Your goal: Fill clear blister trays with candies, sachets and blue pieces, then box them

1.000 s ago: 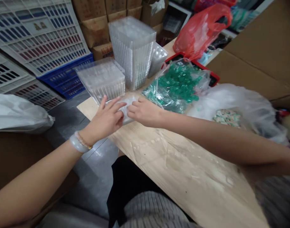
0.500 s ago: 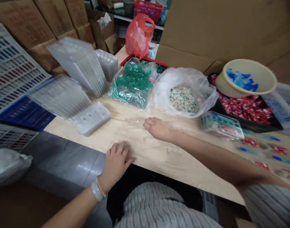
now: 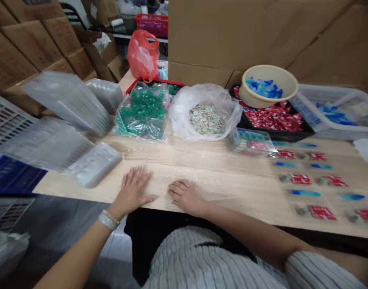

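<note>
My left hand (image 3: 134,188) lies flat near the table's front edge, fingers spread, holding nothing. Just right of it, my right hand (image 3: 185,196) rests palm down with slightly bent fingers stretched out. Faint, blurred outlines of clear plastic (image 3: 214,180) show on the wood beside the right hand; what they are is hard to tell. Left of my hands are a short stack of clear plastic trays (image 3: 95,164) and a leaning row of similar trays (image 3: 48,142). Beyond my hands sit a bag of green pieces (image 3: 144,106) and a white plastic bag of small printed packets (image 3: 206,118).
A cream bowl of blue pieces (image 3: 270,102) stands on a black tray of red packets (image 3: 310,134). A filled clear pack (image 3: 253,141) lies before it. Red packets (image 3: 301,179) and blue pieces lie in rows at right. Cardboard (image 3: 232,36) rises behind.
My right hand has drawn back toward the table's front edge, closer to my left hand. My left hand stays on the table, its fingers more spread. The view has swung right.
</note>
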Available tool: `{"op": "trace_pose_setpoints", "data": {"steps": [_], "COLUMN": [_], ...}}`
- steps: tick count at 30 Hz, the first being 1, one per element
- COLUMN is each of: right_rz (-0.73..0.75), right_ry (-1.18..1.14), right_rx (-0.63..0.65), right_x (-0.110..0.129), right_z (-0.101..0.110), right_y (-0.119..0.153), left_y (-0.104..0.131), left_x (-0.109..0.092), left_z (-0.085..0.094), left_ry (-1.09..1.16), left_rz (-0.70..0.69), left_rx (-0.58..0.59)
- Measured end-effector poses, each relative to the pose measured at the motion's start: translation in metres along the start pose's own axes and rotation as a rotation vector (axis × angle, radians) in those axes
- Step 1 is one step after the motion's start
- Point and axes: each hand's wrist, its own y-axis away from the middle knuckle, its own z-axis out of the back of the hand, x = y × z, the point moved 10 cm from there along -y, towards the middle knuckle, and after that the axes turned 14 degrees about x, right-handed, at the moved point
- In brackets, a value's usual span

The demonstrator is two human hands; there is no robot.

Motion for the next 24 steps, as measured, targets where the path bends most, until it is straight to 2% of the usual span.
{"op": "trace_pose_setpoints", "data": {"steps": [3, 7, 9, 10, 12, 14, 16, 18, 20, 22, 24], "right_rz": [0.07, 0.109, -0.025, -0.15, -0.421, -0.61, -0.697, -0.769, -0.826, -0.861, -0.883], "right_ry": [-0.022, -0.035, -0.047, -0.052, -0.053, -0.05, -0.048, -0.037, -0.016, 0.001, 0.0], "right_rx": [-0.006, -0.041, -0.126, -0.18, -0.255, -0.255, -0.219, -0.21, -0.227, -0.254, -0.278], "right_x": [0.007, 0.006, -0.018, -0.039, -0.084, -0.119, -0.137, -0.141, -0.135, -0.124, -0.118], "right_z": [-0.002, 0.012, 0.026, 0.032, 0.04, 0.037, 0.027, 0.017, 0.009, 0.006, 0.006], "right_y": [-0.003, 0.005, 0.02, 0.031, 0.061, 0.092, 0.117, 0.139, 0.154, 0.161, 0.16], "left_y": [0.001, 0.012, 0.013, 0.01, -0.003, -0.017, -0.028, -0.033, -0.032, -0.033, -0.044], "left_x": [0.01, 0.012, -0.002, -0.016, -0.056, -0.099, -0.127, -0.136, -0.131, -0.124, -0.125], "left_z": [-0.005, 0.0, 0.009, 0.013, 0.018, 0.018, 0.016, 0.012, 0.009, 0.012, 0.018], "left_ry": [0.006, -0.002, -0.011, -0.016, -0.026, -0.029, -0.03, -0.038, -0.052, -0.059, -0.053], "left_rz": [-0.014, 0.028, 0.029, -0.004, -0.146, -0.318, -0.411, -0.412, -0.358, -0.3, -0.292], "left_rx": [0.022, -0.011, -0.052, -0.061, -0.03, 0.027, 0.053, 0.04, 0.008, -0.036, -0.053]}}
